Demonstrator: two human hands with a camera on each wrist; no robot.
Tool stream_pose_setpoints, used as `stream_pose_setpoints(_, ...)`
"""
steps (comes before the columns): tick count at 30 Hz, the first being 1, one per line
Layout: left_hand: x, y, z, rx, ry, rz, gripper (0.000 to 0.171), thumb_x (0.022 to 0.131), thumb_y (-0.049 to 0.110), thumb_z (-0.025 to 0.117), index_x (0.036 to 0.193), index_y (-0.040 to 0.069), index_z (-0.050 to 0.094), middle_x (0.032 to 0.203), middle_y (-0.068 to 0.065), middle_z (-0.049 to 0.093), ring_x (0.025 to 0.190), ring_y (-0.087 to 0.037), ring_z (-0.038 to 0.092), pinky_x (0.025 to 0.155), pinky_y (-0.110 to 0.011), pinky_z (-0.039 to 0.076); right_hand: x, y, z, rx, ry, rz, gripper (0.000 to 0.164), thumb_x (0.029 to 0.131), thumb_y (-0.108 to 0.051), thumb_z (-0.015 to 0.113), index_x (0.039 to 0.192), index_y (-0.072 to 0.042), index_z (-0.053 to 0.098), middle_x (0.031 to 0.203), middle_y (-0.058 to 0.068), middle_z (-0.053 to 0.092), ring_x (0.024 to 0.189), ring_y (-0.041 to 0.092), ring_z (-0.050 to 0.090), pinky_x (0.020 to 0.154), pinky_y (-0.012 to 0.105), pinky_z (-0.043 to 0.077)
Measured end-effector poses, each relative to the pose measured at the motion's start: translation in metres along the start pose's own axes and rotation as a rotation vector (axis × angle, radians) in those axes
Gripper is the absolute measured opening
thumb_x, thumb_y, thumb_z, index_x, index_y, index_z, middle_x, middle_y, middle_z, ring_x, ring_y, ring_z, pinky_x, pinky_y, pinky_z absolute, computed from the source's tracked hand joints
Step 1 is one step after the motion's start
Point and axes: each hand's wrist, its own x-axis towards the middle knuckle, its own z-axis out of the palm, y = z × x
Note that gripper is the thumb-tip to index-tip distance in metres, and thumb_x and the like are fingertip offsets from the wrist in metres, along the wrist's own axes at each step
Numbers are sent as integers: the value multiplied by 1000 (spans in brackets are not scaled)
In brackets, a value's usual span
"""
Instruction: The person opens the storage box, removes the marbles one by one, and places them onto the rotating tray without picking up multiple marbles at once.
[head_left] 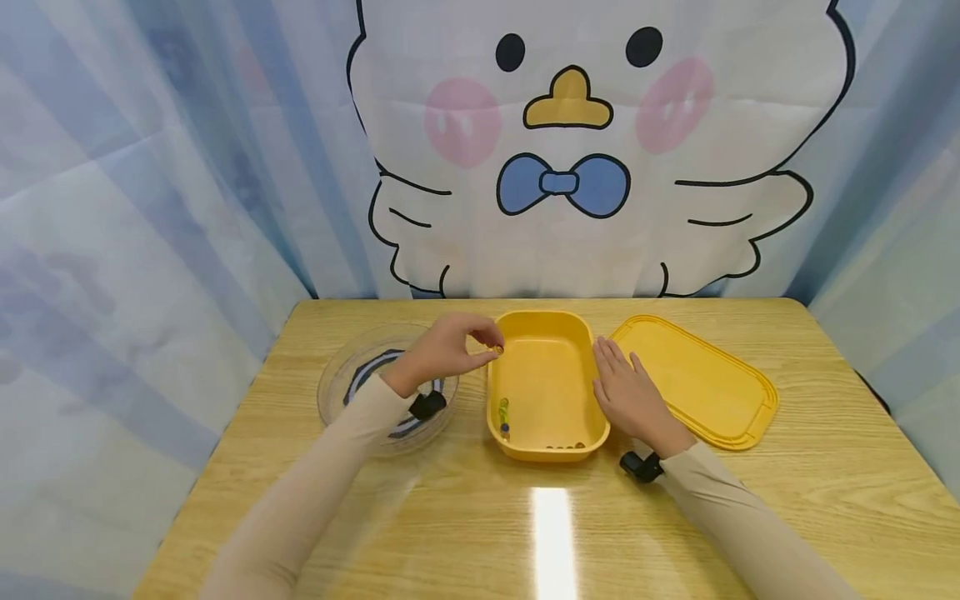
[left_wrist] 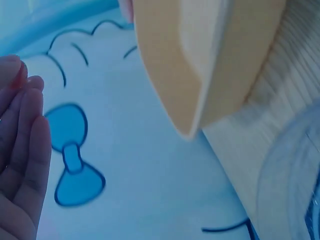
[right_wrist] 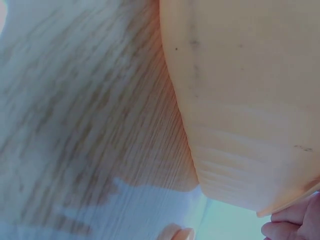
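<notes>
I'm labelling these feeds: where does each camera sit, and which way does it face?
Head: worn on the head, facing forward and down at the yellow tub; both sleeved forearms, left hand and right hand show.
Left wrist: on that wrist, facing past the tub toward the curtain; left fingers pinching a small reddish piece show at left.
Right wrist: on that wrist, facing along the tub's outer wall; fingers show at lower right.
Shared: head and left wrist both show the printed bow tie and clear bowl.

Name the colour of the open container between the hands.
The container is yellow-orange, shown best in the head view.
</notes>
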Motion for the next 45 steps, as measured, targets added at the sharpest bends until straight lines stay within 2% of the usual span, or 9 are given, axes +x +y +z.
stream_pose_setpoints(6, -19, -28, -18, -78, 143, -81, 12, 84, 8, 67, 96, 7, 66, 93, -7, 68, 85, -19, 65, 80, -35, 54, 0, 3, -2, 4, -23, 9, 57, 99, -20, 37, 146, 7, 20, 154, 24, 19, 143, 39, 18, 113, 57, 15)
stream_pose_setpoints(9, -26, -48, -19, -126, 204, -149, 17, 84, 6, 67, 101, 5, 69, 97, -10, 70, 85, -20, 66, 78, -35, 54, 0, 5, -2, 13, -14, 11, 57, 98, -20, 37, 146, 8, 20, 153, 25, 20, 142, 39, 19, 112, 58, 16)
stream_pose_setpoints(12, -32, -69, -16, -169, 231, -242, 21, 83, 5, 68, 103, 3, 71, 99, -13, 71, 85, -22, 67, 76, -33, 55, -1, 6, -1, 18, -8, 14, 57, 98, -19, 38, 146, 8, 21, 153, 25, 20, 142, 40, 19, 112, 58, 17)
stream_pose_setpoints(19, -46, -115, 2, -177, 167, -468, 21, 83, 3, 67, 102, -2, 71, 99, -18, 71, 87, -27, 68, 76, -34, 56, 0, 6, -1, 16, -25, 15, 58, 99, -20, 36, 146, 7, 18, 154, 24, 18, 143, 39, 17, 113, 58, 16)
stream_pose_setpoints(21, -50, -126, 7, -158, 147, -509, 20, 82, 4, 68, 102, -2, 72, 99, -17, 71, 87, -27, 68, 76, -34, 55, 0, 4, -1, 20, -32, 14, 58, 99, -20, 36, 146, 7, 18, 154, 24, 17, 143, 39, 17, 113, 58, 15)
stream_pose_setpoints(24, -55, -138, 12, -117, 132, -533, 20, 81, 4, 69, 100, -1, 72, 98, -17, 71, 86, -27, 68, 74, -33, 55, 0, 2, -1, 27, -40, 15, 58, 99, -20, 35, 147, 7, 18, 154, 24, 17, 143, 39, 16, 113, 58, 15)
stream_pose_setpoints(28, -56, -143, 12, -81, 123, -543, 19, 81, 3, 69, 99, -1, 72, 96, -18, 72, 84, -27, 68, 72, -34, 55, 0, -1, -1, 26, -34, 13, 58, 99, -20, 36, 146, 7, 19, 154, 24, 18, 143, 39, 17, 113, 57, 17)
stream_pose_setpoints(35, -52, -142, 11, -76, 72, -582, 19, 81, 2, 68, 100, 1, 72, 96, -16, 72, 83, -25, 68, 72, -34, 54, 1, -1, 0, 25, -26, 15, 58, 98, -20, 37, 146, 7, 19, 154, 23, 18, 143, 38, 18, 113, 57, 17)
stream_pose_setpoints(45, -51, -144, 9, -41, 52, -540, 21, 80, 4, 70, 100, 0, 72, 95, -16, 72, 84, -27, 67, 73, -36, 53, 3, -1, 2, 19, -26, 9, 58, 99, -21, 36, 147, 7, 18, 154, 23, 18, 143, 38, 17, 113, 57, 17)
